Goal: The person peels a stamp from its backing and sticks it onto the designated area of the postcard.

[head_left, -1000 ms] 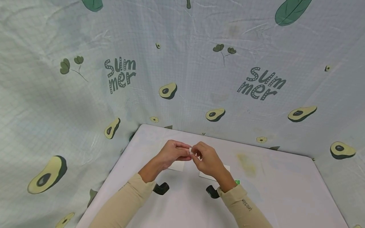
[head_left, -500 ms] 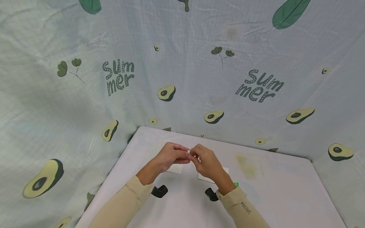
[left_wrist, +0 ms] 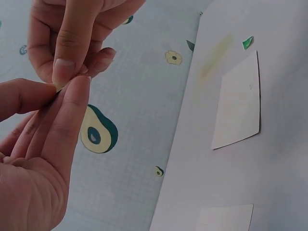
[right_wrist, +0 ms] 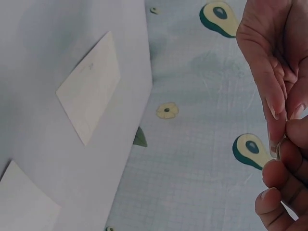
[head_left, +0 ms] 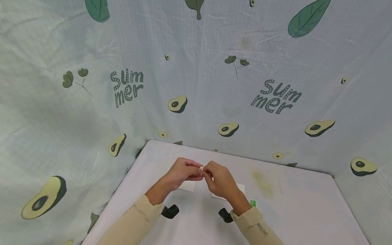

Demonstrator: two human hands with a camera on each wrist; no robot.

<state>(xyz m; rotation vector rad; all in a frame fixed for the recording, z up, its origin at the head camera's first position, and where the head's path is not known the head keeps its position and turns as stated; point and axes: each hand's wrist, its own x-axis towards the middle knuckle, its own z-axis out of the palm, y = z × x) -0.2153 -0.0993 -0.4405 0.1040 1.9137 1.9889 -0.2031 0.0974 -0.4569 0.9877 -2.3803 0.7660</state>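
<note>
Both hands meet above the far part of the table in the head view. My left hand [head_left: 182,173] pinches a small, thin whitish piece [right_wrist: 279,147] between thumb and fingers, its other fingers fairly straight. From the other side, the thumb and curled index finger of my right hand [head_left: 219,179] pinch at the same piece. Fingertips cover nearly all of it, so its kind and shape cannot be told. Below the hands lie two flat white cards: the left one [head_left: 187,185] is partly hidden by my left hand, the right one [left_wrist: 238,101] by my right wrist in the head view.
A small green piece [head_left: 253,203] lies on the white table [head_left: 300,207] beside my right wrist. Black mounts [head_left: 170,211] stick out at both wrists. A pale curtain [head_left: 196,81] with avocado prints hangs behind the table.
A white edge of the piece stood out between the fingertips a second ago; now the fingers cover almost all of it. The head view has tilted up slightly, and the hands stay together.
</note>
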